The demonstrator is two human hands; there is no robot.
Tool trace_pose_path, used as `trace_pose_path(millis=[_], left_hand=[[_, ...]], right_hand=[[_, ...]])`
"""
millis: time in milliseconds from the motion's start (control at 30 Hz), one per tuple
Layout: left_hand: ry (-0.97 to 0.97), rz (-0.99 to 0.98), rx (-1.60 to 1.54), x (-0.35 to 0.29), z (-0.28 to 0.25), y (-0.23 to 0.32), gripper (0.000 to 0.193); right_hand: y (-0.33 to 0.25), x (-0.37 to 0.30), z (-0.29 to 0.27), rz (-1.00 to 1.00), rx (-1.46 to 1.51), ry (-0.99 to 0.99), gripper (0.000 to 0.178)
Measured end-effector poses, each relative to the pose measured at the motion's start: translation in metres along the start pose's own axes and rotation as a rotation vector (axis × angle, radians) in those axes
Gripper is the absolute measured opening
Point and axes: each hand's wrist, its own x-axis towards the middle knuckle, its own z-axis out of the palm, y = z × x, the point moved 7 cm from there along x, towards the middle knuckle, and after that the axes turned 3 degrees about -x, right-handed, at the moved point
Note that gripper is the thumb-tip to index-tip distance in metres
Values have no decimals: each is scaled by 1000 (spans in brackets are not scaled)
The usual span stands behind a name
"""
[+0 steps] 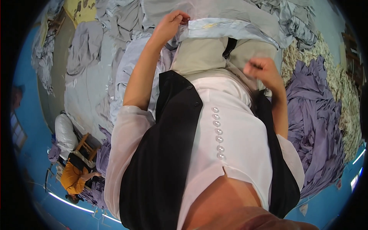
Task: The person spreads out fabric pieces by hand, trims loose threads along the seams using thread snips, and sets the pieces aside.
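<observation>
At the top centre of the frame, the left hand (pixel 177 19) is bending its fingers inward at the end of a pale cloth band (pixel 239 31); whether it is pinching the cloth or only touching it, I cannot tell. The band is stretching from that hand toward the upper right, lying over the person's lap and showing yellowish marks near its left end. Grey cloth (pixel 237 9) is spreading just above it along the top edge.

Right of centre, the right hand (pixel 264 71) is hovering over the lap, apart from the band, its fingers curling and blurring; I cannot tell whether anything is sitting between them. Beige trousers (pixel 197 57) are showing below the band, and a black strip (pixel 230 48) is hanging down between the legs.

At the right of the frame, purple cloth (pixel 314 122) is lying in a heap, with patterned cream cloth (pixel 349 115) spreading beside it. More grey cloth (pixel 84 46) is lying crumpled in the upper left. At the lower left, a co-worker in an orange top (pixel 72 178) is bending near a whitish sack (pixel 65 132).
</observation>
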Motion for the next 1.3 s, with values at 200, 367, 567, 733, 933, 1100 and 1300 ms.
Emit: trace_pose_path(millis=[200, 367, 567, 733, 933, 1100, 1300], left_hand=[[-152, 364, 214, -52, 43, 91, 17], [-1185, 387, 153, -126, 160, 88, 22], [-942, 421, 1388, -34, 208, -24, 34], [-708, 423, 1419, 74, 208, 35, 34], [-970, 534, 1324, -26, 191, 32, 24], [-783, 369, 1196, 37, 202, -10, 21], [-715, 369, 1247, 49, 225, 28, 20]], right_hand=[[-18, -23, -34, 65, -665, 219, 27], [-41, -18, -54, -17, -584, 588, 31], [-41, -20, -51, -20, -436, 628, 29], [-27, -46, -73, 10, -452, 818, 29], [0, -48, -87, 51, -427, 809, 29], [-12, -38, -80, 81, -406, 811, 31], [-2, -52, -96, 49, -448, 888, 32]])
